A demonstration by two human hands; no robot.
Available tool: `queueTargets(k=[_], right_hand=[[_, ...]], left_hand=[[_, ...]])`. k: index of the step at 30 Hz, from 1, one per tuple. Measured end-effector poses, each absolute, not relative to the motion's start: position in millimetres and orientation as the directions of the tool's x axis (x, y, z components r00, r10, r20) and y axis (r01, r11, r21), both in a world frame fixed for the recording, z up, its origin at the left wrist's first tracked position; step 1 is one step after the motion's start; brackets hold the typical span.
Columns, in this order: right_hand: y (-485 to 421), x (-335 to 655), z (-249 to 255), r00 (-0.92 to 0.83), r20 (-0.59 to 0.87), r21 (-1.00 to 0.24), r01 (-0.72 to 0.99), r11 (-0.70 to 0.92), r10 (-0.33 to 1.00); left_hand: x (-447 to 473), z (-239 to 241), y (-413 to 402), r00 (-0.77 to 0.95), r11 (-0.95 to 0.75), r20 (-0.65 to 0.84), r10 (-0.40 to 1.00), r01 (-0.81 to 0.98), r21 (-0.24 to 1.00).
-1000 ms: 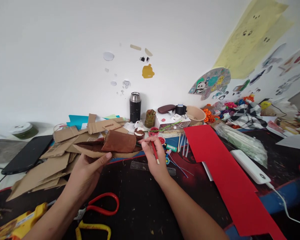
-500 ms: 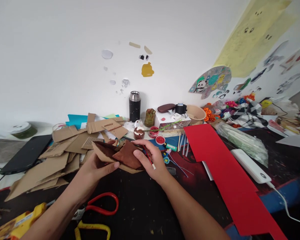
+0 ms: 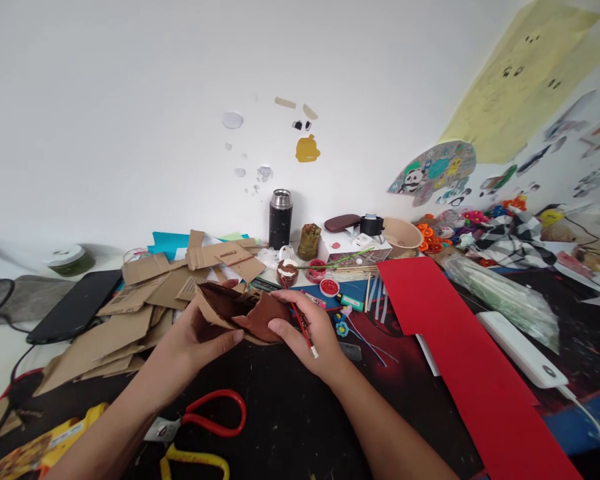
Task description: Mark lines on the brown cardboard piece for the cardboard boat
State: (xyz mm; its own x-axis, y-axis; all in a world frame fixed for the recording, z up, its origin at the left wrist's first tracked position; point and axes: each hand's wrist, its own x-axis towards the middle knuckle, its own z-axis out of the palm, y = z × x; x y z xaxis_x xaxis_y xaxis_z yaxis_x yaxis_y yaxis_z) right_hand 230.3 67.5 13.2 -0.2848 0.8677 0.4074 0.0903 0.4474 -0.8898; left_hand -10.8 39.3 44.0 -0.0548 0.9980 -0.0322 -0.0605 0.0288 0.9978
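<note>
Between my hands, over the black tabletop, is a folded cardboard piece (image 3: 263,316) painted brown on the faces turned up. My left hand (image 3: 205,340) grips its left end, thumb along the near edge and fingers behind. On the right end, my right hand (image 3: 307,330) closes with the thumb on the brown face. A thin red pencil-like stick (image 3: 304,327) with a pale end is tucked in that same hand. Scissors with one red and one yellow handle (image 3: 215,413) lie below my left hand. A jar of brown paint (image 3: 287,273) stands just behind the piece.
Cardboard scraps (image 3: 105,333) pile up at left, beside a black phone (image 3: 75,307). A black thermos (image 3: 280,223) stands by the wall. Red sheet (image 3: 460,373) and a white power strip (image 3: 523,350) lie at right. A yellow glue gun (image 3: 65,440) is front left.
The whole scene has shifted slightly right and down as the view turned. Both hands keep hold of the brown cardboard piece, which has opened a little in the middle.
</note>
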Motion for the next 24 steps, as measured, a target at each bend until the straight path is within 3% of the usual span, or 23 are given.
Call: queueTargets(k=[24], right_hand=[[65.1,226.5,8.1,-0.307,0.426,-0.852,0.179,0.492,0.851]], left_hand=[[-16.2,46.8,39.7,-0.055,0.040,-0.040,0.998,-0.009,0.999]])
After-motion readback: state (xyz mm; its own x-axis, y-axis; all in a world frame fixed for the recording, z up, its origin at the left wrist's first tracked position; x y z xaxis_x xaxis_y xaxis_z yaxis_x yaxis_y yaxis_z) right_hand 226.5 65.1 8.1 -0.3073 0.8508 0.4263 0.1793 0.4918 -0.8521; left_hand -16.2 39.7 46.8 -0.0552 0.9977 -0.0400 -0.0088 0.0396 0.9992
